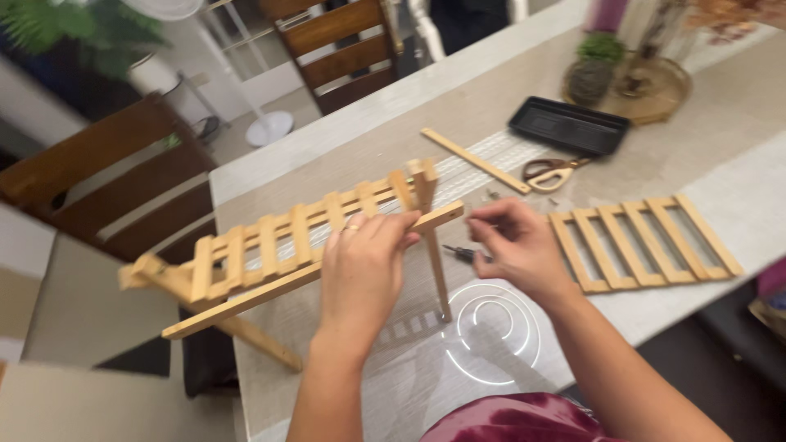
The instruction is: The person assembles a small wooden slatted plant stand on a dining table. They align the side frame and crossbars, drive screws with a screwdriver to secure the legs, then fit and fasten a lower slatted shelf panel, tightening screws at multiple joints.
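Wooden slatted rack (278,245) held up off the desk (737,188), tilted, far end hanging out past the desk's left edge, near end raised toward the middle. Judged to be lifted this way so that the joint at the near end sits within easy reach of both hands. One leg (435,254) dropping from that joint, its foot resting on or just above the desk near a bright ring of reflected light; another leg angled down at the far left, off the desk.

Left hand (360,266) wrapped over the lower rail of the rack, fingers curled around the wood near the joint, clenched enough to carry the weight. A ring visible on one finger.

Right hand (516,245) just beside the joint, fingers pinched together at the end of the rail, partly closed. A small screwdriver (460,254) with a dark handle close under the fingers; blurred, so cannot tell whether gripped or only lying below the hand.

Second slatted panel (647,241) flat on the desk to the right, well apart from the rack, seemingly set aside within reach. Loose wooden strip (475,160) lying diagonally further back, scissors (550,173) just beside its end, a black tray (569,125) behind those. Potted plant (591,69) and a round brass dish (655,86) at the far edge. Wooden chairs (106,180) beyond the desk on the left.
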